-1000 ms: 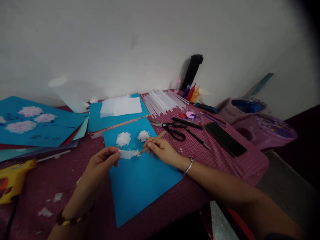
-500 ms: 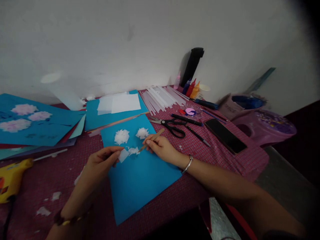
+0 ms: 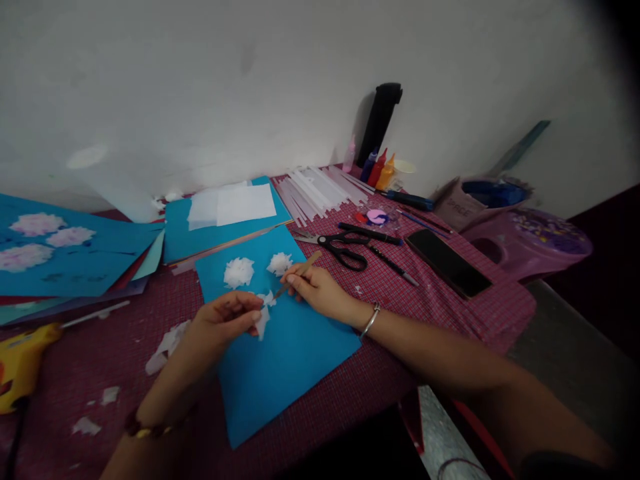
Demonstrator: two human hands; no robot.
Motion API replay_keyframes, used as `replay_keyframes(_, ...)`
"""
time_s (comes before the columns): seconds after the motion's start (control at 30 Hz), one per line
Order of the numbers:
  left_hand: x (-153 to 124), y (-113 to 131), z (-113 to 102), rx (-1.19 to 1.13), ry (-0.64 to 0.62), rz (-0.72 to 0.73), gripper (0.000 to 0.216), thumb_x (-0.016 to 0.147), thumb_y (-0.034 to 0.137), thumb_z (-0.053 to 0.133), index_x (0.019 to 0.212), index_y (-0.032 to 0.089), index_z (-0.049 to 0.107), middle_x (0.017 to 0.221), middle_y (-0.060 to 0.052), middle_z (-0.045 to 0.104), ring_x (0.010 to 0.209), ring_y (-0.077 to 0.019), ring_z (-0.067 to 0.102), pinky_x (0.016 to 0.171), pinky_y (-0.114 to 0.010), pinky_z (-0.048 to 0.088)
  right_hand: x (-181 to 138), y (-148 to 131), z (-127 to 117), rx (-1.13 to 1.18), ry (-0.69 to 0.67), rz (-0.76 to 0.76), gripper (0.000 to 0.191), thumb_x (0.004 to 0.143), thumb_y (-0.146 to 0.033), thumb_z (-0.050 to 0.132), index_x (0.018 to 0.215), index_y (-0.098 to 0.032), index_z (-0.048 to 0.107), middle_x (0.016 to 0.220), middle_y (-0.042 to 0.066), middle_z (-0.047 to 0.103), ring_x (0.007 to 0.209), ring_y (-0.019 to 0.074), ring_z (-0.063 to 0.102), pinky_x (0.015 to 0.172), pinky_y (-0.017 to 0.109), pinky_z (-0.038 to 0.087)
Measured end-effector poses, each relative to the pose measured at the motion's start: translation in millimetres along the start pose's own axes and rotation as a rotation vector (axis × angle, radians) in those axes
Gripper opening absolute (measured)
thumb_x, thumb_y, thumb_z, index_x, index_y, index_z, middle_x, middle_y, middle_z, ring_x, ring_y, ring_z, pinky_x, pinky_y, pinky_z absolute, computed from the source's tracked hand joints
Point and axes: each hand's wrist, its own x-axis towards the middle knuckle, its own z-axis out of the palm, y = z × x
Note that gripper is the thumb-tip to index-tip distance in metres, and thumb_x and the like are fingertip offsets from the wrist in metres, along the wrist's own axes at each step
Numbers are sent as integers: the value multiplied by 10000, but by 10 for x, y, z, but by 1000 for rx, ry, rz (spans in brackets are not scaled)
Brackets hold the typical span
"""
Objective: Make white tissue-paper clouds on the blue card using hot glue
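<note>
My left hand (image 3: 235, 320) pinches a small piece of white tissue paper (image 3: 263, 324) over a blue sheet of paper (image 3: 290, 373). Between the fingers of my right hand (image 3: 315, 288) is a thin wooden stick (image 3: 308, 264), slanting down with its tip at a small white paper cluster (image 3: 269, 299). The left fingers partly hide that cluster. Two fuller white paper puffs sit above it on the sheet, a left puff (image 3: 239, 272) and a right puff (image 3: 280, 264).
Black-handled scissors (image 3: 345, 253), a black marker (image 3: 370, 233) and a phone (image 3: 449, 262) lie right of the sheet. White strips (image 3: 320, 193) and paint bottles (image 3: 377, 168) are behind. At left are a yellow glue gun (image 3: 23, 363), paper scraps (image 3: 167, 347) and a finished flower sheet (image 3: 110, 267).
My left hand has moved right and closer to the stick's tip, bringing the tissue piece over beside the small cluster. The right hand keeps its hold on the stick. The view has shifted slightly.
</note>
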Motion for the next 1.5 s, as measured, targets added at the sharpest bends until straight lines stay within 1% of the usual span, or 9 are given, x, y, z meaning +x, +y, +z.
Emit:
replay_keyframes(0.07, 64, -26, 43, 51, 14, 19, 185, 603, 323, 723, 721, 195, 663, 568, 21, 612, 510, -125, 550, 507, -244, 444, 1, 3, 0, -5, 4, -4, 149, 926, -209, 458, 872, -145, 581, 754, 10, 578, 587, 94, 515, 538, 213, 408)
replay_keyframes(0.23, 179, -131, 15, 309, 209, 169, 142, 665, 331, 689, 713, 199, 669, 653, 3, 642, 610, -148, 572, 555, -247, 431, 11, 14, 7, 2, 1, 1, 155, 922, -221, 457, 871, -153, 587, 720, 0, 567, 568, 94, 507, 534, 214, 401)
replay_keyframes(0.47, 237, -230, -9, 315, 250, 175, 156, 681, 337, 695, 751, 198, 681, 693, -7, 649, 669, -175, 584, 609, -273, 442, -29, -55, -19, 8, 87, -80, 182, 922, -239, 445, 824, -163, 578, 746, 12, 576, 590, 100, 512, 539, 217, 407)
replay_keyframes(0.63, 105, -143, -16, 264, 236, 111, 186, 658, 350, 724, 749, 197, 673, 714, -9, 649, 689, -177, 585, 624, -280, 446, -59, -102, -26, 24, 106, -108, 196, 924, -253, 440, 803, -166, 567, 763, 19, 583, 612, 106, 525, 545, 219, 426)
replay_keyframes(0.87, -142, 156, 171, -113, 246, 87, 222, 608, 299, 758, 765, 217, 625, 650, 42, 585, 559, -107, 521, 523, -228, 416, -19, -68, -43, 37, 102, -100, 180, 923, -240, 441, 822, -163, 567, 717, 2, 566, 610, 111, 534, 573, 232, 432)
replay_keyframes(0.93, -66, 112, 231, 6, 247, 117, 215, 634, 306, 725, 792, 203, 623, 695, 21, 605, 612, -131, 561, 576, -256, 447, -2, -60, -68, 40, 107, -96, 174, 922, -222, 439, 821, -158, 566, 687, -5, 559, 584, 108, 524, 558, 230, 424)
replay_keyframes(1.07, 124, -57, 198, 517, 334, 224, 175, 682, 298, 639, 824, 201, 671, 725, -19, 632, 708, -179, 562, 668, -308, 442, 14, -64, -113, 33, 119, -90, 181, 924, -233, 437, 825, -155, 566, 675, -5, 560, 566, 106, 519, 537, 227, 414)
replay_keyframes(1.17, 166, -117, 138, 656, 354, 242, 207, 696, 290, 610, 868, 200, 682, 748, -31, 648, 751, -197, 563, 703, -321, 436, -2, -88, -115, 33, 119, -91, 183, 924, -242, 435, 840, -157, 573, 682, -4, 561, 574, 108, 523, 541, 231, 419)
replay_keyframes(1.5, 10, -101, 161, 213, 291, 52, 301, 644, 349, 701, 889, 179, 662, 738, 6, 613, 657, -128, 559, 583, -229, 411, -93, -104, -38, -30, 78, -246, 237, 936, -288, 421, 864, -153, 601, 794, 25, 609, 661, 116, 561, 604, 235, 451)
